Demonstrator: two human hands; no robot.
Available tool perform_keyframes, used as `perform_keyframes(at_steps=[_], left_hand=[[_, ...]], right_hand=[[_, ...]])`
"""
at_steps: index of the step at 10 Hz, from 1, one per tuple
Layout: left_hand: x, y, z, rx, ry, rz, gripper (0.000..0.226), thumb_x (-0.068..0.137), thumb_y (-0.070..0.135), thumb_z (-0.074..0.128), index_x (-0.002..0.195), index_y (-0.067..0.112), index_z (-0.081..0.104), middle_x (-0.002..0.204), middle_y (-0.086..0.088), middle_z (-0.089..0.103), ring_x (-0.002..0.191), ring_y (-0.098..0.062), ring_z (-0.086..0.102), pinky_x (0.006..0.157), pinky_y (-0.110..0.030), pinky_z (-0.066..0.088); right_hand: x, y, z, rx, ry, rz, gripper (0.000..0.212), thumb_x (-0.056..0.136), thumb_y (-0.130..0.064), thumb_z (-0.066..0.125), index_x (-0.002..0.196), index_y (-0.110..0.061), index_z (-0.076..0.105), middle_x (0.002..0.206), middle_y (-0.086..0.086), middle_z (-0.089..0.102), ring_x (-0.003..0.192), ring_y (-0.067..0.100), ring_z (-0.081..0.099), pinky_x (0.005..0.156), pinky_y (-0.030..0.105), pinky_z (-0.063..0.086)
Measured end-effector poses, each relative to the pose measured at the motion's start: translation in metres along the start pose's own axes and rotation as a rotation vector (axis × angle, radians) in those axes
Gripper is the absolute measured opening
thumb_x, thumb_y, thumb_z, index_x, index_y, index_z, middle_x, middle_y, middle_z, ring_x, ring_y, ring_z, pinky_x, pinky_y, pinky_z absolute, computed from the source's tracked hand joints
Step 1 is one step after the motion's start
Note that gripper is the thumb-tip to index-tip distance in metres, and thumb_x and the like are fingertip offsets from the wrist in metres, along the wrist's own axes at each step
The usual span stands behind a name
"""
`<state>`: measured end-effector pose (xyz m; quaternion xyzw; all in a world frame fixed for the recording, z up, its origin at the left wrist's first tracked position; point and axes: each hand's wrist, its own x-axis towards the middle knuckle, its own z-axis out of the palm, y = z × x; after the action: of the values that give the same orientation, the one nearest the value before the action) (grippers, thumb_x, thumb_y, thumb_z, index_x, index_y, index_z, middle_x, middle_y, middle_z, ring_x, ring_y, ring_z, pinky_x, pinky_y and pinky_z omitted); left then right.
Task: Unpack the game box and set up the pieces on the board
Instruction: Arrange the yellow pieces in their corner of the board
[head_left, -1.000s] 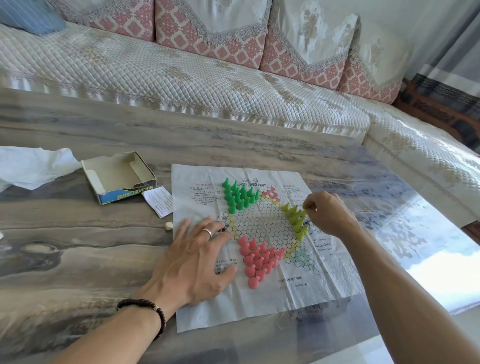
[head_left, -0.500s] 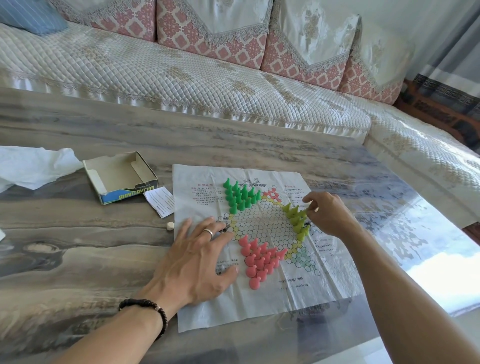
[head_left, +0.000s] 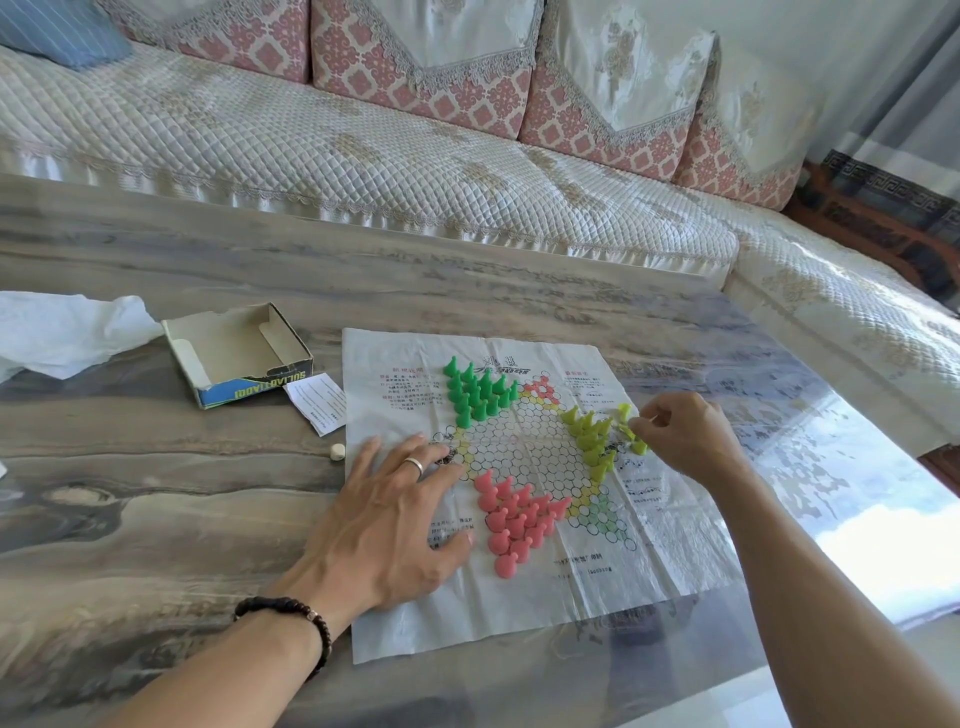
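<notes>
A white paper game board (head_left: 395, 613) with a hexagon grid lies flat on the table. Green pieces (head_left: 475, 389) stand in its upper left triangle, pink pieces (head_left: 514, 519) in the lower one, and yellow-green pieces (head_left: 592, 439) at the right. My left hand (head_left: 395, 514) lies flat with spread fingers on the board's left side, holding it down. My right hand (head_left: 685, 436) has curled fingers at the right tip of the yellow-green group and pinches a yellow-green piece (head_left: 626, 427). The empty game box (head_left: 236, 353) sits open to the left.
A small white die (head_left: 337, 451) and a folded paper slip (head_left: 319, 402) lie between the box and the board. Crumpled white tissue (head_left: 62, 332) lies at the far left. A quilted sofa (head_left: 363, 156) runs behind the table (head_left: 156, 519); the table's glossy right edge is near my right arm.
My right hand has shifted slightly right and down along the yellow-green group, and a few pieces now show at its fingertips. My left hand stays pressed on the board.
</notes>
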<state>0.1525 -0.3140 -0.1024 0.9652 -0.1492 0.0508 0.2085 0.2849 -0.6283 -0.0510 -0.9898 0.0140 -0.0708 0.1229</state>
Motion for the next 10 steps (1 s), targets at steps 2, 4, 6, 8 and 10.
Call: perform_keyframes(at_steps=[2,4,6,8,10], left_hand=[[0.000,0.000,0.001,0.005,0.000,-0.001,0.073,0.083,0.065,0.040,0.147,0.030,0.032,0.157,0.007,0.024,0.147,-0.010,0.005,0.120,-0.042,-0.001],[0.000,0.000,0.001,0.004,0.007,0.004,0.073,0.083,0.064,0.041,0.146,0.029,0.033,0.156,0.007,0.025,0.147,-0.010,0.006,0.120,-0.042,-0.001],[0.001,0.000,0.000,0.023,-0.010,0.000,0.074,0.084,0.065,0.039,0.148,0.030,0.029,0.158,0.007,0.021,0.147,-0.009,0.004,0.120,-0.042,-0.002],[0.000,0.000,-0.001,0.022,-0.016,-0.003,0.074,0.083,0.065,0.038,0.148,0.030,0.029,0.158,0.008,0.021,0.147,-0.009,0.004,0.120,-0.041,-0.003],[0.000,0.001,-0.001,0.017,-0.012,-0.004,0.074,0.084,0.065,0.038,0.148,0.029,0.030,0.158,0.007,0.022,0.147,-0.009,0.004,0.120,-0.042,-0.002]], right_hand=[[0.000,-0.005,0.011,-0.210,-0.047,-0.085,0.022,0.084,-0.035,0.071,0.102,-0.022,0.072,0.113,0.003,0.061,0.103,0.021,0.059,0.083,0.042,0.054],[0.000,-0.008,0.014,-0.225,0.008,-0.077,0.010,0.086,-0.024,0.068,0.093,-0.018,0.074,0.111,0.006,0.058,0.111,0.025,0.048,0.090,0.042,0.046],[0.002,-0.012,0.000,-0.003,0.091,-0.022,0.006,0.084,-0.020,0.066,0.081,-0.017,0.070,0.080,-0.003,0.066,0.082,0.021,0.061,0.080,0.045,0.052],[-0.005,-0.013,-0.005,0.127,-0.009,-0.049,0.010,0.085,-0.016,0.069,0.076,-0.019,0.067,0.070,-0.005,0.067,0.067,0.011,0.064,0.069,0.031,0.056],[-0.009,-0.012,0.002,0.123,-0.080,-0.083,0.004,0.084,-0.013,0.071,0.087,-0.015,0.072,0.079,-0.004,0.070,0.076,0.010,0.067,0.079,0.035,0.059]])
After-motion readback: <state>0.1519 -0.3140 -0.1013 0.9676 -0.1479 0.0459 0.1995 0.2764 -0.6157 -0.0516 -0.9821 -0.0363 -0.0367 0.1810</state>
